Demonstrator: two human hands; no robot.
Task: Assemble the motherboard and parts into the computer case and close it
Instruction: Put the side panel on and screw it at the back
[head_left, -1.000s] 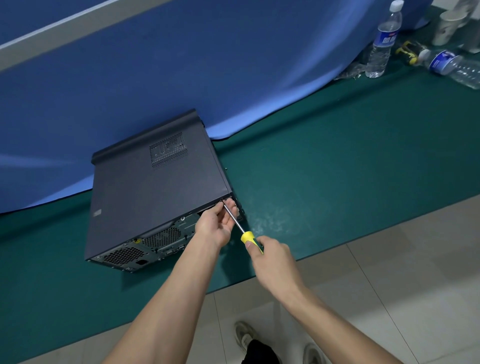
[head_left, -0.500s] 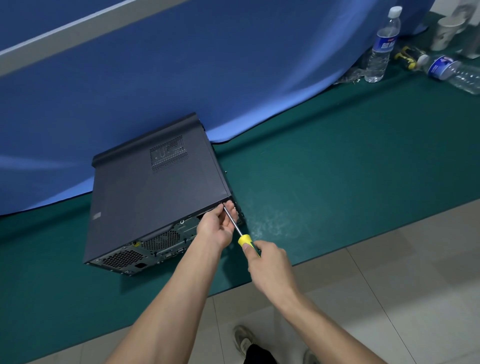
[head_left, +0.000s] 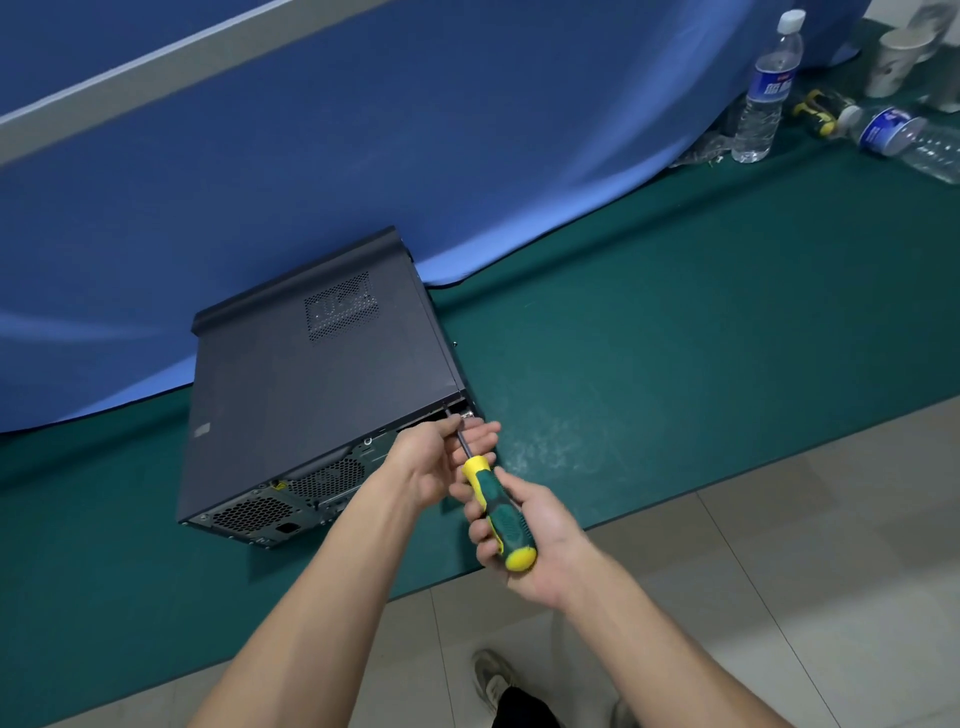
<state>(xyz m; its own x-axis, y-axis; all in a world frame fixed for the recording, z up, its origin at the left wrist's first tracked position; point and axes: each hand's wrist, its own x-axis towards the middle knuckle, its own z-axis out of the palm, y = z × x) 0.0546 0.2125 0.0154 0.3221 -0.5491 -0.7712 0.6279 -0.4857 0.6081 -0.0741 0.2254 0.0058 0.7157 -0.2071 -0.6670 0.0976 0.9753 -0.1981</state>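
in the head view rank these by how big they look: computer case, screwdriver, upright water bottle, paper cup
1. computer case, by far the largest.
2. screwdriver and upright water bottle: they look alike in length, and the screwdriver is nearer the camera, so unranked.
3. paper cup, smallest, though farthest away.

We see a computer case of matt dark grey metal, smooth on top, with perforated mesh vents. It rests on a green mat with a dull, faintly scuffed surface. Behind it hangs smooth blue cloth. The screwdriver has a rubbery green and yellow handle and a thin metal shaft. At far right, clear plastic bottles look glossy, beside paper cups. Pale floor tiles near us have a slight sheen.
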